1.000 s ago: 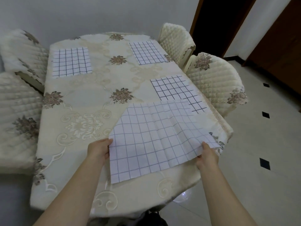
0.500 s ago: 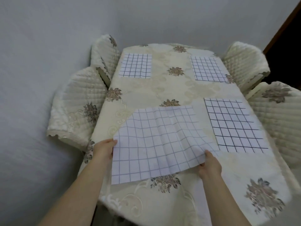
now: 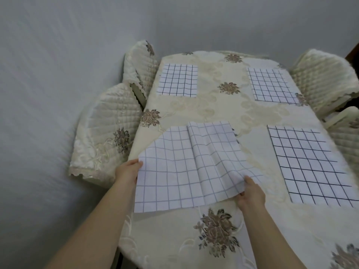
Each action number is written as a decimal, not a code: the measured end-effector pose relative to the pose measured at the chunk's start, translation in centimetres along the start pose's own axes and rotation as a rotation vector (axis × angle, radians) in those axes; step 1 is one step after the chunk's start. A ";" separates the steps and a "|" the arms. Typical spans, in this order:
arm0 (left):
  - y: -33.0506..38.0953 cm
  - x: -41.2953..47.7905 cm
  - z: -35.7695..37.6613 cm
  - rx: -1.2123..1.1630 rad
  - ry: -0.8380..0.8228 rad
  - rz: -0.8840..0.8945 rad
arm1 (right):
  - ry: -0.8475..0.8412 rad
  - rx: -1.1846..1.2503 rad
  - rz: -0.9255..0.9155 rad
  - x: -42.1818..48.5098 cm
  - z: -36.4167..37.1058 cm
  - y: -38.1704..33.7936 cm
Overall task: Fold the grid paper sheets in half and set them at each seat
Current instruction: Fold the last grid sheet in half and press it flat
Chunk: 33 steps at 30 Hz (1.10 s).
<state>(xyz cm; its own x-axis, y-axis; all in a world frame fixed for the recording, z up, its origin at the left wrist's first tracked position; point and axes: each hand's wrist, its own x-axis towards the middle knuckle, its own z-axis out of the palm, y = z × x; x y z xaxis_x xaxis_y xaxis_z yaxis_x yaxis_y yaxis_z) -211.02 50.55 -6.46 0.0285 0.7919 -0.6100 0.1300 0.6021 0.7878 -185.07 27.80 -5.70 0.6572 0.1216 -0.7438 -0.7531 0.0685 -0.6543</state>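
In the head view, the large unfolded white sheet of blue-lined grid paper [image 3: 186,166] lies spread between the two hands, straight ahead of the person and low over the near-left part of the worktop [image 3: 219,113], which is draped in a cream floral-embroidered cloth. Its long axis runs left to right, from one hand to the other, and a soft crease ridge rises up its middle, away from the person.

The left hand [image 3: 127,172] pinches the sheet's left edge with thumb on top; the right hand [image 3: 250,193] pinches the near-right corner, fingers curled under the paper. Both are closed on the same sheet, about equally near to it, the right one a little nearer the person. The far edge appears to rest on the cloth while the near edge is lifted.

Three folded grid paper sheets lie flat on the cloth: far left [image 3: 177,80], far right [image 3: 272,85] and near right [image 3: 308,164], each beside a quilted cream chair. The near-left place, by the quilted chair [image 3: 104,133] just left of the held sheet, has none yet.

Since the sheet's length spans hand to hand, the fold most likely means bringing one hand's edge across to the other's.
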 end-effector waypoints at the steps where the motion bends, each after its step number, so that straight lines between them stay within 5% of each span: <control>1: 0.5 0.7 0.1 0.009 -0.003 0.003 | 0.010 0.008 0.000 0.2 0.6 0.2; 21: 9.9 11.5 3.5 0.046 -0.163 0.066 | 0.047 0.078 -0.089 2.1 10.6 0.0; 33: 8.0 9.7 3.7 0.027 -0.122 0.038 | 0.089 0.070 -0.133 1.7 7.8 0.5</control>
<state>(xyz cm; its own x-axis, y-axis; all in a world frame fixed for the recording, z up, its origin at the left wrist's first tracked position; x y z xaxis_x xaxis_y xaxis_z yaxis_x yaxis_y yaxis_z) -206.09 62.68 -6.45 0.1542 0.7950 -0.5866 0.1531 0.5673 0.8091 -184.52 35.73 -6.26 0.7490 0.0186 -0.6623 -0.6572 0.1474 -0.7391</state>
